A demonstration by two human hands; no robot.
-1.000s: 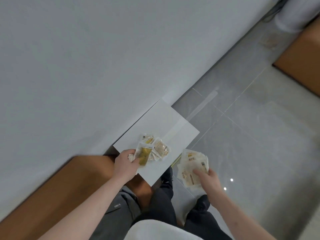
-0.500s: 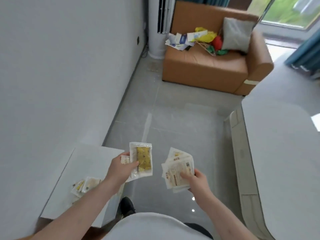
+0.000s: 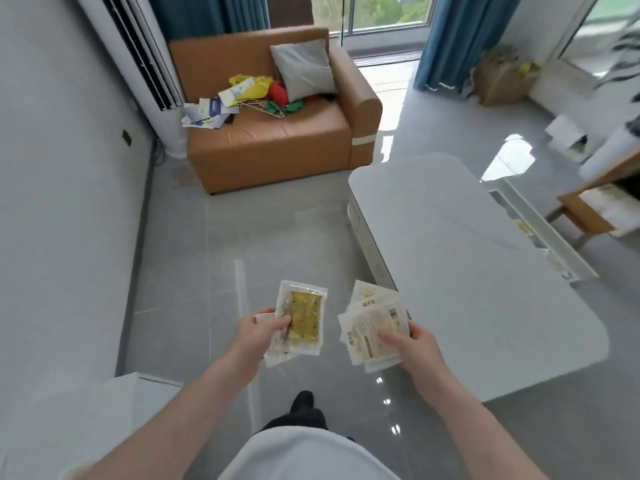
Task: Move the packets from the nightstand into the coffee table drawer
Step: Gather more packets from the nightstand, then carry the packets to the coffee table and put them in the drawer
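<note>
Left fingers: curled round a small stack of packets, thumb [image 3: 281,320] pressed on the top one.
Right fingers: clamped on a fanned bundle, thumb [image 3: 390,338] across its face.
Left hand [image 3: 258,336]: holds the yellow-filled packets [image 3: 304,318] upright above the floor.
Right hand [image 3: 417,346]: grips the printed packets [image 3: 372,323] just beside the coffee table's near-left corner.
Coffee table [image 3: 485,271]: white top, right of both hands; its drawer cannot be made out.
Nightstand [image 3: 138,393]: white corner at lower left, beside the left forearm.
Sofa [image 3: 270,147]: tan, against the far wall, strewn with papers and a grey cushion.
</note>
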